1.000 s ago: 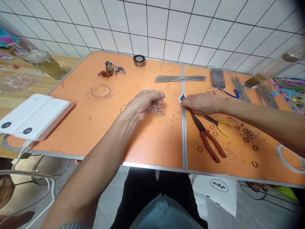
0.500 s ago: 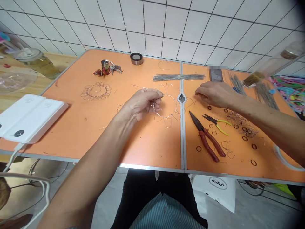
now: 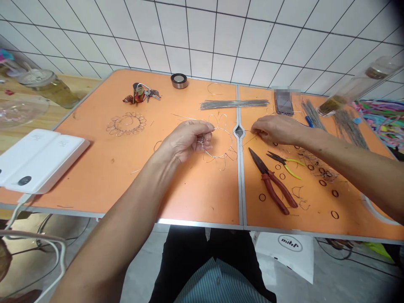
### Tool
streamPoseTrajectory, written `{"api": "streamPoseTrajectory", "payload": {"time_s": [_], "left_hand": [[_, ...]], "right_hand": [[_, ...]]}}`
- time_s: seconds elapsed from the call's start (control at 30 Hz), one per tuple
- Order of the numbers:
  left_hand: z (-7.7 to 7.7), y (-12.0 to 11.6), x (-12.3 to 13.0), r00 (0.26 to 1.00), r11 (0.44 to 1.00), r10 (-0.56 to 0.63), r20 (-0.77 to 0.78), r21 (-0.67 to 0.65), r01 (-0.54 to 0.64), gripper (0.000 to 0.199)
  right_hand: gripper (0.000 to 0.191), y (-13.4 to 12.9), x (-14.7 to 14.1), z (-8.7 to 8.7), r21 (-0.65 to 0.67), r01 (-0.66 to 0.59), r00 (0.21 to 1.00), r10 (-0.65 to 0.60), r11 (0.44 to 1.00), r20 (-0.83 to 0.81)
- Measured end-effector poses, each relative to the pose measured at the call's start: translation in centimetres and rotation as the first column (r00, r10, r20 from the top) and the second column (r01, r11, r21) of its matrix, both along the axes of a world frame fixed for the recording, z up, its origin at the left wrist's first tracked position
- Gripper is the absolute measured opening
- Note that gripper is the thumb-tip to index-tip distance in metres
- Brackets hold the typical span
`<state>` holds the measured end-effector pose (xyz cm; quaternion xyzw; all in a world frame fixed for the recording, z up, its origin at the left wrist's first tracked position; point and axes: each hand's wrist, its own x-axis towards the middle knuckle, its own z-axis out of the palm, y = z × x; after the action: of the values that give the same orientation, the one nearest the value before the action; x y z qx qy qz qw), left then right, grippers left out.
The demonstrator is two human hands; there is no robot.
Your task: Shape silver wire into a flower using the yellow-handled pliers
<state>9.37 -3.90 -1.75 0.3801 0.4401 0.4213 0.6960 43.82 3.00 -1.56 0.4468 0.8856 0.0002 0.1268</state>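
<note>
A thin wire flower frame (image 3: 221, 143) with looped petals lies on the orange table (image 3: 132, 176). My left hand (image 3: 186, 139) pinches its left side at the inner ring. My right hand (image 3: 276, 128) rests just right of the table's centre seam, fingertips pinched together on a thin piece of wire (image 3: 251, 138) that points toward the frame. Red-handled pliers (image 3: 273, 183) and small yellow-handled cutters (image 3: 285, 162) lie on the table just below my right hand.
A second wire flower (image 3: 126, 123) lies at the left, with keys (image 3: 142, 93) and a tape roll (image 3: 179, 80) behind it. A bundle of straight wires (image 3: 235, 104), a phone (image 3: 284, 102), small black rings (image 3: 334, 193) and a white box (image 3: 38, 158) are also on the table.
My right hand left the frame, reached toward the back right of the table, then came back toward the seam with a thin wire pinched. My left hand kept holding the frame.
</note>
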Motion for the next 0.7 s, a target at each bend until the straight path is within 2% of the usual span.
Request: {"api": "streamPoseTrajectory", "payload": {"time_s": [0.1,0.23,0.4,0.6,0.7], "left_hand": [[0.0,0.0,0.0,1.000,1.000,0.005,0.000,0.002,-0.005,0.022],[0.0,0.0,0.0,1.000,1.000,0.002,-0.003,0.005,-0.002,0.021],[0.0,0.0,0.0,1.000,1.000,-0.011,-0.002,0.003,0.011,0.021],[-0.4,-0.2,0.2,0.997,0.997,-0.071,-0.019,-0.014,0.071,0.021],[-0.5,-0.2,0.3,0.996,0.997,-0.083,-0.025,-0.013,0.082,0.021]], "right_hand": [[0.026,0.3,-0.1,0.2,-0.059,-0.033,0.999,0.033,0.998,0.005],[0.024,0.1,-0.7,0.6,-0.112,-0.013,0.998,0.020,0.994,0.056],[0.024,-0.7,-0.9,0.4,-0.059,-0.007,0.998,0.011,0.998,0.066],[0.034,-1.7,0.0,0.6,-0.054,0.122,0.991,-0.124,0.991,-0.049],[0.039,-1.8,0.6,0.7,0.025,0.065,0.997,-0.064,0.998,-0.047]]}}
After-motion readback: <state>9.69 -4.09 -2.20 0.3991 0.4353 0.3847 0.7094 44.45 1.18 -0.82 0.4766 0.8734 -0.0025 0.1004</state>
